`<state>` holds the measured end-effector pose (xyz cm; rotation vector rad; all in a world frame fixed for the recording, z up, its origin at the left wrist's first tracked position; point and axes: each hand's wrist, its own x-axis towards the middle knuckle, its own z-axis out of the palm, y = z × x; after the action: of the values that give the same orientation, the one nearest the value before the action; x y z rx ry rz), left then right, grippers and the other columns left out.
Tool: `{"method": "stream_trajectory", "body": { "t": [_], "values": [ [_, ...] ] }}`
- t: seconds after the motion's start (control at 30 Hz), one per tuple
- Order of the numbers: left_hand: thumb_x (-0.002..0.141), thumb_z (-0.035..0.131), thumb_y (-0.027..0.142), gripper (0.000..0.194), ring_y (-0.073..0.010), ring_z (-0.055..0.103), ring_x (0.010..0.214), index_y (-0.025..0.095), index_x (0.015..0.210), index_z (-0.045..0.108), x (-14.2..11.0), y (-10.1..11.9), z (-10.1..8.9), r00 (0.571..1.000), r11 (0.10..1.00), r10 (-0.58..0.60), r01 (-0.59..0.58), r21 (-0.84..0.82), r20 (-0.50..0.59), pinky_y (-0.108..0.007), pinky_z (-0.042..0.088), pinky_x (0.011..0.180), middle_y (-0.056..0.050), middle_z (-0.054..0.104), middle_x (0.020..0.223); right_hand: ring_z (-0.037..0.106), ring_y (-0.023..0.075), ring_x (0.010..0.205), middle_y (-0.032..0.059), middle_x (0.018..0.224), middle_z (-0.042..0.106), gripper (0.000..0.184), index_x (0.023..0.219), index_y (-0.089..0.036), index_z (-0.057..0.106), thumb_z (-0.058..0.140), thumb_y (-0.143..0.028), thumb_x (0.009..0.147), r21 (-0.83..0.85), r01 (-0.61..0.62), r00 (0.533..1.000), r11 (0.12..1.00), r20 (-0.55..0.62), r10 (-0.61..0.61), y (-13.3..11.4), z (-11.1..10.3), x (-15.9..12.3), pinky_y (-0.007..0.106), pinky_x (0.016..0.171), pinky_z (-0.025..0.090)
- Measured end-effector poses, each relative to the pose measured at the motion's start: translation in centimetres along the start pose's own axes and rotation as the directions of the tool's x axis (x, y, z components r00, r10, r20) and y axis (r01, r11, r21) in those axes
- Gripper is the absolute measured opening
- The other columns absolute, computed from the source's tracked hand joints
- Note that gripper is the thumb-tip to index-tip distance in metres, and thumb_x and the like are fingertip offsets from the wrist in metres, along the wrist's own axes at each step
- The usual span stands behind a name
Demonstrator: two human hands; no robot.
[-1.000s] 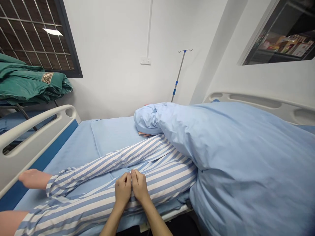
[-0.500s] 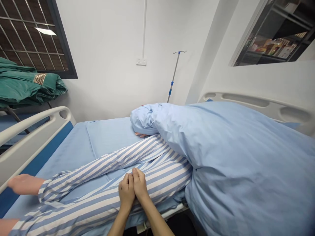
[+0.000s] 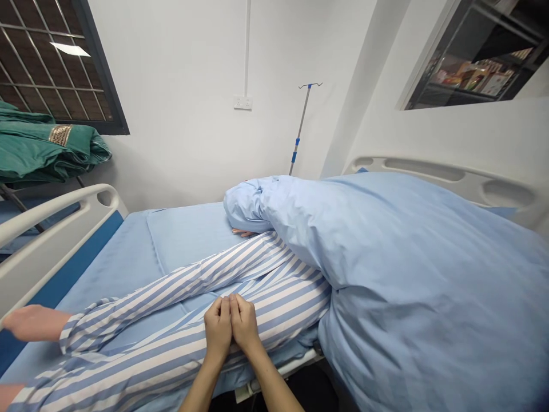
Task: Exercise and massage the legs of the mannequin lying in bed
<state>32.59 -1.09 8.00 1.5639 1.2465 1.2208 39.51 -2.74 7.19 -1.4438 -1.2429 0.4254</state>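
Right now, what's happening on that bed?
A person's left hand and right hand rest side by side on the striped pajama trousers of someone lying on a hospital bed. A light blue quilt covers that someone's head and upper body, and a bare foot sticks out near the bed rail.

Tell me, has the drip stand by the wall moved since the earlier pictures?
No. The drip stand keeps the same spacing from the wall socket; both simply sit further left in the view.
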Motion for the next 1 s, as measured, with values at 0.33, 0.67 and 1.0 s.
{"method": "stream_trajectory", "body": {
  "t": [0.33,0.67,1.0],
  "values": [
    [0.084,0.036,0.037,0.033,-0.011,0.04,0.048,0.02,0.056,0.04,-0.2,-0.8,1.8,0.996,0.986,0.081,-0.075,0.147,-0.037,-0.024,0.029,0.052,0.003,0.043,0.048,0.036,0.0097,0.052,-0.0036,0.054,0.039,0.034,0.059,-0.019,0.035,0.036,-0.036,0.088,0.223,-0.096,0.993,0.97,-0.043,0.109,-0.3,-0.8,0.3,0.022,0.051,0.03],
    [0.084,0.036,0.034,0.033,-0.0106,0.039,0.048,0.02,0.055,0.037,-0.4,-1.2,1.7,0.996,0.983,0.088,-0.088,0.162,0.009,-0.024,0.027,0.051,0.004,0.042,0.047,0.039,0.0096,0.048,-0.0028,0.05,0.041,0.032,0.059,-0.019,0.04,0.035,-0.029,0.089,-0.123,0.053,0.999,0.991,0.01,-0.052,-0.6,-2.8,0.8,0.024,0.052,0.024],
    [0.083,0.037,0.034,0.034,-0.0105,0.038,0.047,0.02,0.052,0.037,-0.4,1.8,3.7,0.992,0.982,0.107,-0.115,0.149,0.06,-0.024,0.027,0.051,0.003,0.042,0.046,0.036,0.0099,0.052,-0.0038,0.054,0.037,0.036,0.06,-0.02,0.035,0.032,-0.04,0.09,0.227,-0.073,0.987,0.971,-0.125,0.103,0.8,-3.4,1.2,0.022,0.051,0.031]
  ]
}}
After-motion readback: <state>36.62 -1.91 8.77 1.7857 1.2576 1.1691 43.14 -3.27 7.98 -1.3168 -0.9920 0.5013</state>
